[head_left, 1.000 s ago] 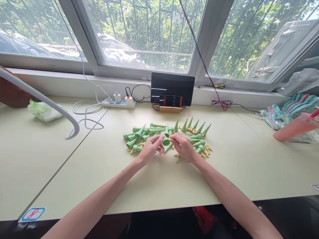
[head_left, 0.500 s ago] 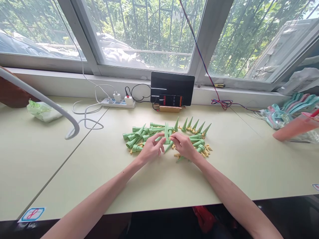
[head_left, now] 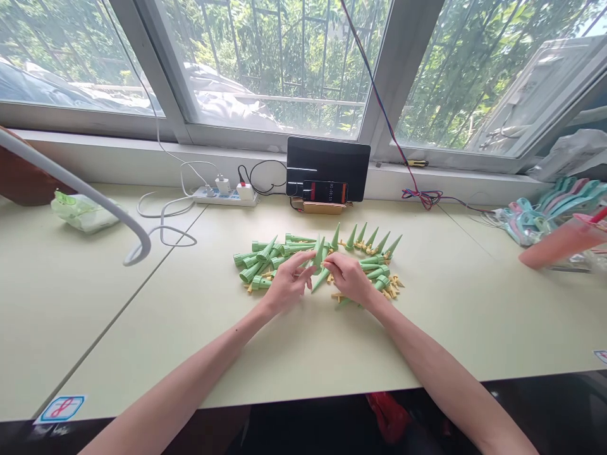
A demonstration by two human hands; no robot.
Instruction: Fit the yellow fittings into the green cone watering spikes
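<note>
Leftmost, the packet (head_left: pixel 83 213) and the white power strip (head_left: pixel 225 200) sit on the table (head_left: pixel 308 360) just as they did a second ago. Nearer the middle, the heap of green plastic spikes (head_left: pixel 266 252) looks unchanged too, the pieces lying across one another, with ribbed collars at their wide ends.

My left hand (head_left: pixel 290 282) is partly closed, thumb and forefinger nipping one green spike (head_left: pixel 318 258), the other fingers loosely curled. This spike is what has changed: a second ago I had its round, hollow mouth turned towards me; half a second ago it stood nearly straight, point up; now it leans slightly to the right, the mouth out of sight. It is in front of me, between my two hands, above the table, pale green and tapering smoothly to a sharp tip.

My right hand (head_left: pixel 349 278) is almost where it was, fingertips pinched together on a small yellow peg (head_left: pixel 324 264), mostly hidden. Beyond it, a row of upright spikes (head_left: pixel 362 233) stands tip upward, and loose yellow pegs (head_left: pixel 391 292) lie just beside more green spikes. Far right, well apart, is a pink cup (head_left: pixel 564 243).
</note>
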